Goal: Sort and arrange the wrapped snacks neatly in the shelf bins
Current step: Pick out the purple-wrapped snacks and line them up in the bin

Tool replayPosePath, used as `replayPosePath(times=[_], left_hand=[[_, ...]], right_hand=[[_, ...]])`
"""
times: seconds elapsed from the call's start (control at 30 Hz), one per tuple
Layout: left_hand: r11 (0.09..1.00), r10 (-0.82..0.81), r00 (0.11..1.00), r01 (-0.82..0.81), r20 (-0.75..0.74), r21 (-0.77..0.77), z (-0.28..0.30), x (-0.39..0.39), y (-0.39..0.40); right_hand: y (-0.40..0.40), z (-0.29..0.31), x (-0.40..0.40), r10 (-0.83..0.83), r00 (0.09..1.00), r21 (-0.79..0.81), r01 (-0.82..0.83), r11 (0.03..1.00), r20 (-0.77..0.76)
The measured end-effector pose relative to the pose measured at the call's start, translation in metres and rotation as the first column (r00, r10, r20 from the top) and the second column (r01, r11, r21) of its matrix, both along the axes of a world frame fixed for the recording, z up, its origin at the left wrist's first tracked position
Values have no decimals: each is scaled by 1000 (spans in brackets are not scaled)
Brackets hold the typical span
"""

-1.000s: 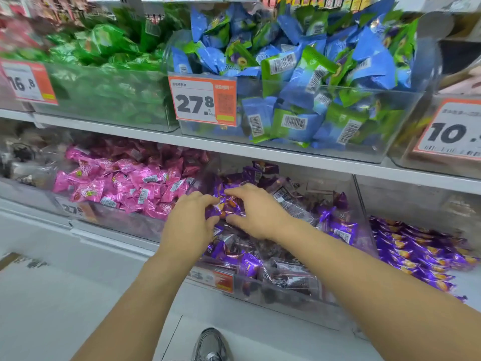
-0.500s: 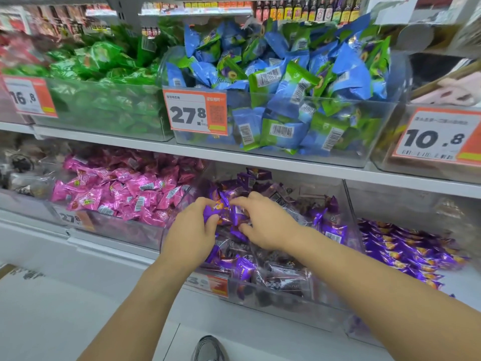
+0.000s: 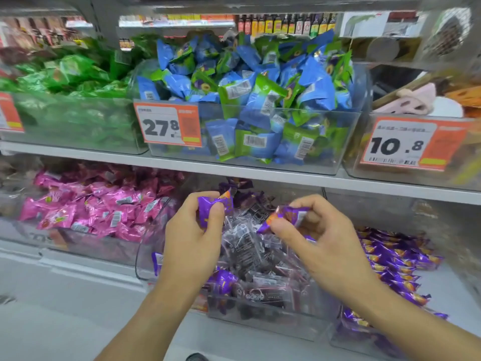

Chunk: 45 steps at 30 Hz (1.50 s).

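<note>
Left hand and right hand raised above clear plastic bin, fingers each pinching one purple foil-wrapped snack.

A retail shop is shown, specifically a self-service snack aisle. White shelves are stocked with clear plastic bins filled with individually wrapped snacks, grouped by wrapper colour: green, blue-and-green, pink and purple. Orange-and-white price tags reading 27.8 and 10.8 are fixed to the bin fronts. Far behind, rows of bottled goods are seen on another shelf.
</note>
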<state>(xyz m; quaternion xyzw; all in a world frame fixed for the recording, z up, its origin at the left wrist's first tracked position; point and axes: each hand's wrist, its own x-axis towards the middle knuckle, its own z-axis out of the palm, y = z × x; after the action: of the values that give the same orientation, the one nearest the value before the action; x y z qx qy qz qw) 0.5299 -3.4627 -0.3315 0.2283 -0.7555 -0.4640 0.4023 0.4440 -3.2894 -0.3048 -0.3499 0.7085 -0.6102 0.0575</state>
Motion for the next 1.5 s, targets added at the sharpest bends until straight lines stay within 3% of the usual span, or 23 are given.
replayPosePath(times=[0.07,0.13,0.2,0.37,0.47,0.7,0.83,0.93,1.1,1.5], left_hand=[[989,-113,993,115,-29,95,10,0,19],[907,-352,936,343,-8,246,15,-5,38],[794,-524,852,493,-11,356,14,-12,54],[600,-694,719,613,-47,514,10,-38,92],[597,-676,735,589,-53,545,13,-54,118],[576,-658,750,560,-68,596,19,-80,158],[566,-697,714,599,-59,567,19,-88,176],[580,-681,729,591,-64,561,21,-90,185],[599,-659,751,560,-45,573,20,-93,189],[643,-597,802,494,-22,585,14,-92,190]], right_hand=[[19,3,2,31,977,-74,-15,997,211],[37,2,0,36,933,-88,-5,996,359],[54,0,-1,15,892,-80,23,997,452],[95,-5,-15,6,828,-41,21,999,561],[120,0,-28,62,814,-91,-11,996,578],[172,1,-53,-97,801,-84,181,980,591],[184,-3,-57,-173,885,-115,244,963,432],[188,-5,-60,-199,895,-131,271,954,400],[192,-4,-62,-153,927,-90,195,977,343],[188,-14,-58,-129,927,-172,199,965,352]])
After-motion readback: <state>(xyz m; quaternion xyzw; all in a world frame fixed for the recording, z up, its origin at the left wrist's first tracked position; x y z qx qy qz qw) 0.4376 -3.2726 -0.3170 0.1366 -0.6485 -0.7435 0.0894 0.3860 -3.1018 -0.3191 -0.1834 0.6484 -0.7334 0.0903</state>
